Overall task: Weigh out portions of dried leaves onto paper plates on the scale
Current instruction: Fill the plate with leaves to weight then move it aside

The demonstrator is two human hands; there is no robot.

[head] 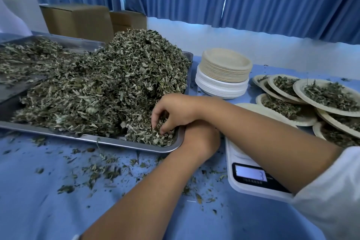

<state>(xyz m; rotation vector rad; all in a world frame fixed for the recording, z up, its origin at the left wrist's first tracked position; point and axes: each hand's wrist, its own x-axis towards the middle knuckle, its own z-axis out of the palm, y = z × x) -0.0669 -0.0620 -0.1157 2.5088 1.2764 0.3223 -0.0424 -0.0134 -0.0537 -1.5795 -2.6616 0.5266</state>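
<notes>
R hand (173, 113) curled into dried leaves (109, 84) at tray (116, 141) corner, clump pinched. L hand (197, 133) mostly hidden under R wrist, grip can't be told.

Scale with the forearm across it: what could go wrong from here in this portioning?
The right forearm crosses over the scale and the paper plate that seems to sit on it; any contact could skew the reading, which shows 3. The right hand, fingers curled into the dried leaves at the near corner of the tray, may drag more onto the cloth, already strewn with scraps.
</notes>
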